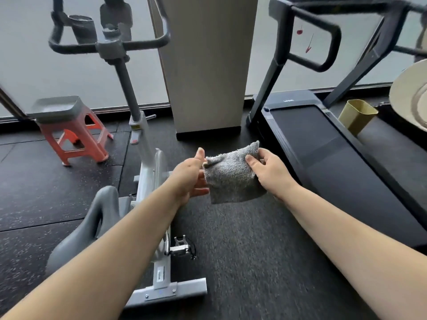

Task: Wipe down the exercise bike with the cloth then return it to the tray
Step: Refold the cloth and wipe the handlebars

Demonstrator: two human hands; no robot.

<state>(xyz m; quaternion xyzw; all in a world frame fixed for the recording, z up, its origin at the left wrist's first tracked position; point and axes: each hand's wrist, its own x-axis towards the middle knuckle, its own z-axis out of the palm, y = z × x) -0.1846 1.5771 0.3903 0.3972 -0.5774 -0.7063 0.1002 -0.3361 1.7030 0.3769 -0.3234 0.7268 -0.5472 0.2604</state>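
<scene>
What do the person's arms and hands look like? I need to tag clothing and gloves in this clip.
Both forearms are bare, with no sleeves in view. The left hand and right hand wear no gloves; no rings, watch or wristband show.

place: small gym | signs: exercise bike point(147, 158), treadmill point(323, 144), dark speckled rubber floor point(242, 250), frosted glass wall point(69, 65)
</scene>
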